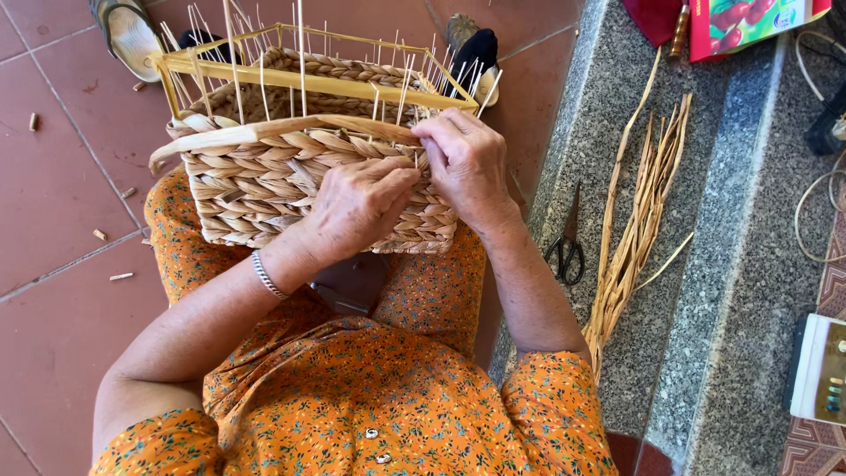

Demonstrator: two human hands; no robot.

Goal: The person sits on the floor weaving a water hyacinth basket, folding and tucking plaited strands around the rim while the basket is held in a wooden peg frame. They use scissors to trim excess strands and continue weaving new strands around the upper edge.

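Note:
A half-woven basket (251, 185) of pale braided straw rests on my lap, built around a yellow wire frame (308, 78) with thin upright spokes. My left hand (357, 207) presses against the woven front wall with fingers curled. My right hand (467, 163) pinches a flat straw strand (264, 132) at the top row, near the spokes. The strand runs left along the rim and curls down at the basket's left corner.
A bundle of loose straw strands (639, 229) lies on the grey stone step to my right, with black scissors (568, 251) beside it. A sandal (128, 35) and straw scraps lie on the red tiles. A white device (820, 370) and cables sit far right.

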